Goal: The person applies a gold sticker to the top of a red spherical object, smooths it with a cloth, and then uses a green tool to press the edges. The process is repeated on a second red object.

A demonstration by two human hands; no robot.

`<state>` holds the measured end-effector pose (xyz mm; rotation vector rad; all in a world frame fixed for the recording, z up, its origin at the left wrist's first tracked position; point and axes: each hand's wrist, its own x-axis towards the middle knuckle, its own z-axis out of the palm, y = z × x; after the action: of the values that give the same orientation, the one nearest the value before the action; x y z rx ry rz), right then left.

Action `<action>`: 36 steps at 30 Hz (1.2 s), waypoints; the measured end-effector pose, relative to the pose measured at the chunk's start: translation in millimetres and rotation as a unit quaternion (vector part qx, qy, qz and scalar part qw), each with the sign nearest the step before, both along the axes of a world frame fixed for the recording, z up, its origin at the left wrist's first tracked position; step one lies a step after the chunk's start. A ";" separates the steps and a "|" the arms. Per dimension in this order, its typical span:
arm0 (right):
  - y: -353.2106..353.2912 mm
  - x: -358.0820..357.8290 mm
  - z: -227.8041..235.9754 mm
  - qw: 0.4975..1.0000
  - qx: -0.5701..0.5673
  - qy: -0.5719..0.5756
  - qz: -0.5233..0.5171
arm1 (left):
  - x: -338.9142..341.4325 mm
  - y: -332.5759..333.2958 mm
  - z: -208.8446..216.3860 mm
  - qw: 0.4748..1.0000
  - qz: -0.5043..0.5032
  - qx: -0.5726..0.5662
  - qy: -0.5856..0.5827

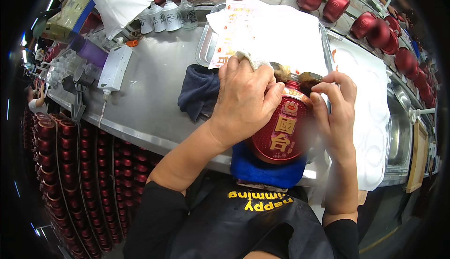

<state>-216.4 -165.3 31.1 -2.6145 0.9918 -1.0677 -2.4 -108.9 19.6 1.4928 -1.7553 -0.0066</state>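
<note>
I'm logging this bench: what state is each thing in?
Left hand, closed on white cloth
White cloth, bunched
Right hand, curled around brown piece
Red bottle, decorated face up
Blue cloth, under red bottle
Navy cloth, crumpled
Tray, partly covered by paper
Power strip, cable attached
Small bottles, upright

Red bottle [282, 130], blurry along its right edge

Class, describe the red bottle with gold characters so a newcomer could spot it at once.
On the grey metal worktop, find the bright blue cloth pad at the near edge. Against it, between the bare left hand and bare right hand, is a glossy, round red bottle. Unlike the red bottles farther off, this one, bearing big gold characters, rests on blue cloth.
</note>
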 end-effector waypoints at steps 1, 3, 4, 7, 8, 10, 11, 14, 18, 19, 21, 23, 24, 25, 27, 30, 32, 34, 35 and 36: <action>4.0 -3.2 0.0 1.000 -0.007 0.006 0.001 | -0.4 0.2 -0.2 1.000 0.001 0.000 0.002; 13.3 -8.7 -2.1 0.999 -0.016 0.027 0.016 | -0.6 0.8 -0.8 1.000 0.003 0.002 0.006; 16.8 -10.5 -4.2 0.999 -0.018 0.042 0.029 | -0.8 0.9 -1.3 1.000 0.004 0.005 0.007; 21.0 -13.2 -12.0 0.997 -0.018 0.070 0.036 | -0.9 0.6 -2.5 1.000 0.003 -0.001 0.008; 20.7 -13.2 -14.1 0.997 -0.018 0.069 0.034 | -0.8 0.5 -2.7 1.000 0.003 -0.006 0.008; 18.2 -12.6 -16.7 0.997 -0.016 0.064 0.035 | -0.6 0.4 -3.0 1.000 0.003 -0.003 0.009; 16.8 -12.3 -17.1 0.997 -0.013 0.061 0.038 | -0.6 0.6 -3.1 1.000 0.003 -0.002 0.009; 14.8 -12.1 -16.4 0.997 -0.011 0.062 0.047 | -0.1 0.9 -3.4 1.000 0.001 0.001 0.007; 15.8 -12.4 -16.7 0.997 -0.016 0.061 0.049 | 0.2 1.2 -3.2 1.000 0.001 0.003 0.002; 15.8 -12.6 -17.4 0.997 -0.016 0.060 0.048 | 0.2 1.1 -3.0 1.000 0.000 0.003 0.000; 15.7 -13.0 -18.9 0.997 -0.016 0.058 0.049 | 0.0 1.0 -2.4 1.000 -0.003 0.002 -0.001; 15.3 -13.2 -20.4 0.997 -0.021 0.055 0.049 | -0.2 1.2 -1.6 1.000 -0.006 0.003 -0.002; 15.0 -13.2 -20.8 0.997 -0.023 0.053 0.050 | -0.3 1.6 -1.3 1.000 -0.005 0.010 0.000; 14.8 -13.3 -21.0 0.997 -0.026 0.054 0.051 | -0.4 2.0 -1.0 1.000 -0.004 0.017 0.000; 14.4 -13.3 -20.8 0.997 -0.032 0.054 0.054 | -0.5 2.1 -0.7 1.000 -0.003 0.023 -0.001; 14.3 -12.8 -20.2 0.996 -0.037 0.052 0.059 | -0.6 1.3 -0.9 1.000 -0.002 0.020 -0.004; 14.4 -12.5 -19.8 0.996 -0.041 0.052 0.060 | -0.7 0.8 -1.1 1.000 -0.004 0.020 -0.007; 14.5 -12.4 -19.7 0.996 -0.040 0.048 0.062 | -0.8 0.6 -1.0 1.000 -0.004 0.016 -0.006; 14.6 -12.4 -19.7 0.996 -0.038 0.044 0.063 | -1.0 0.5 -0.9 1.000 -0.005 0.014 -0.007; 14.6 -12.5 -19.6 0.996 -0.034 0.041 0.065 | -1.3 0.6 -0.8 1.000 -0.003 0.014 -0.008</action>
<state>-228.9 -150.7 11.4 -2.7535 0.8002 -0.9880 -3.6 -108.3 18.8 1.5117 -1.7801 -0.0230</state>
